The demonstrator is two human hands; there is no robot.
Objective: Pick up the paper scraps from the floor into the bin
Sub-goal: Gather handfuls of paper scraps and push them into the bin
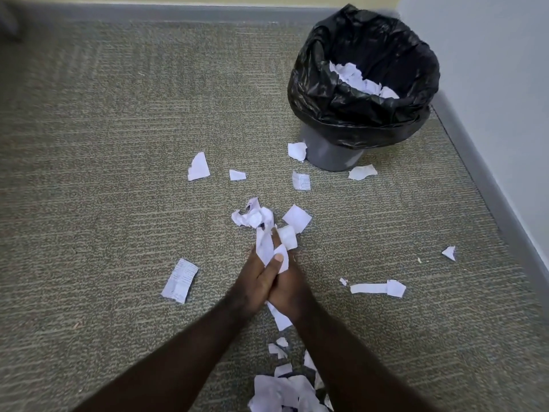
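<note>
My left hand (252,285) and my right hand (289,289) are pressed together low over the carpet, clamping a bunch of white paper scraps (267,233) that sticks out above the fingers and below the palms. A grey bin (329,156) lined with a black bag (320,93) stands at the far right, with crumpled paper (359,80) inside. Loose scraps lie on the carpet: a printed strip (179,281) to the left, a long strip (377,288) to the right, several pieces near the bin's base (297,151), and a pile (285,391) under my forearms.
The bin sits in a corner where a white wall (499,69) and grey baseboard (487,185) run along the right, and another baseboard (178,13) runs along the far side. Grey-green carpet (104,159) covers the floor. A small scrap (449,252) lies near the right wall.
</note>
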